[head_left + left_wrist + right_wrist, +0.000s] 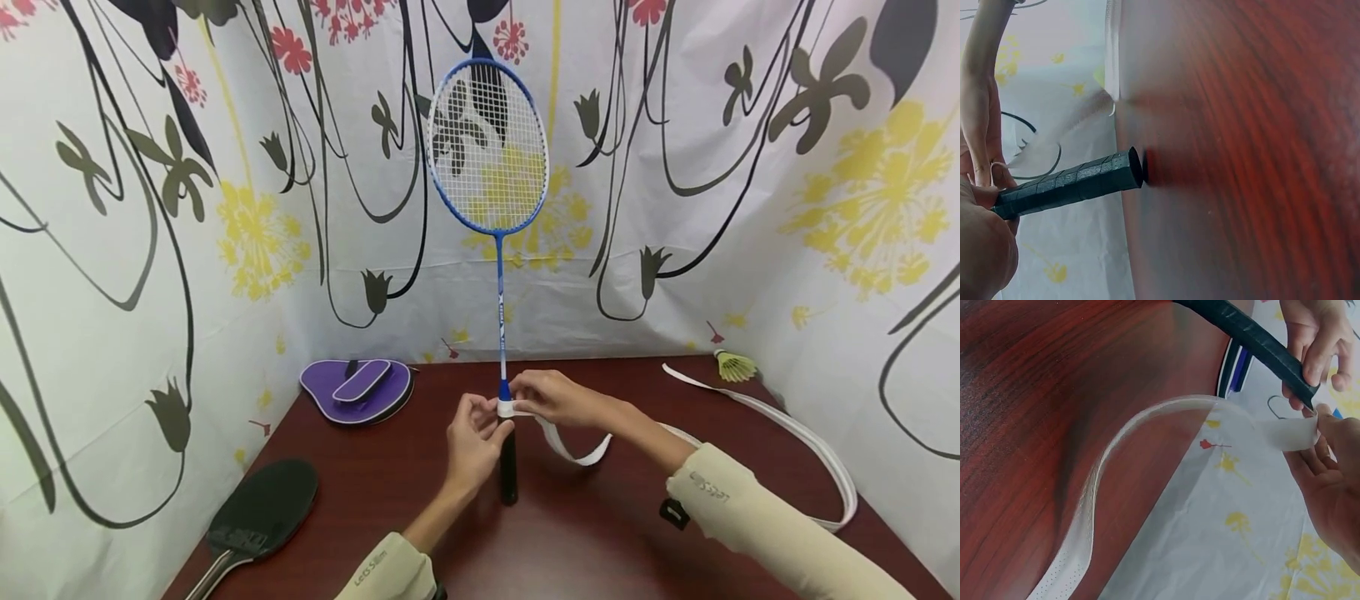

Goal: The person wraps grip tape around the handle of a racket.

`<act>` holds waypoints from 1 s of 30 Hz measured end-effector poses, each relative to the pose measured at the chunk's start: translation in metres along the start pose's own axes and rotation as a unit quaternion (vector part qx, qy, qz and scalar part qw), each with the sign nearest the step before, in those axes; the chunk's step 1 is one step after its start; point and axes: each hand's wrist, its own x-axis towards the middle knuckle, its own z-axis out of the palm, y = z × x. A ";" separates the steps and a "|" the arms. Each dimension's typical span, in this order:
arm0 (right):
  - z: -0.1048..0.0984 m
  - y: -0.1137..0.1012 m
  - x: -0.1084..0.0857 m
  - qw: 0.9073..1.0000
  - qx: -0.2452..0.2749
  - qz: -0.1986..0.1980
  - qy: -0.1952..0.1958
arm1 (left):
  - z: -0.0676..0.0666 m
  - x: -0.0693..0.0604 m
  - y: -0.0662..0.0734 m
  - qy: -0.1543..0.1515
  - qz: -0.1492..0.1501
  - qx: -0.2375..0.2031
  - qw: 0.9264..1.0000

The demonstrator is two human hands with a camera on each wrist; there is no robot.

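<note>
My left hand (pixel 474 442) pinched the black handle (pixel 508 467) of the blue badminton racket (pixel 500 271), held upright over the dark red table (pixel 367 500); my right hand (pixel 553 397) pinched the white tape (pixel 1087 515) at the handle's top. Both my pale sleeves (pixel 780 517) read "LetsSlim". Lettering ran along the shaft (pixel 502 329), too small to make out; the black paddle's (pixel 266 507) marking was illegible too.

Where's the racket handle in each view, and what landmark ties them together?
Head: handle, below centre and slightly right, roughly upright.
Left wrist: handle, left of centre, butt end pointing right.
Right wrist: handle, upper right, slanting down and right from the top edge.
Shared landmark: white tape, blurred in the left wrist view.
</note>
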 end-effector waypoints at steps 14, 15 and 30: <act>0.003 -0.001 -0.001 0.999 0.002 0.038 0.025 | -0.004 -0.001 0.003 -0.011 -0.012 -0.007 1.000; 0.003 0.000 -0.001 0.999 0.000 0.031 0.024 | -0.004 -0.001 0.003 -0.012 -0.012 -0.006 1.000; 0.008 0.012 -0.002 0.998 -0.014 -0.040 0.047 | -0.010 0.000 -0.003 -0.056 -0.013 -0.010 0.998</act>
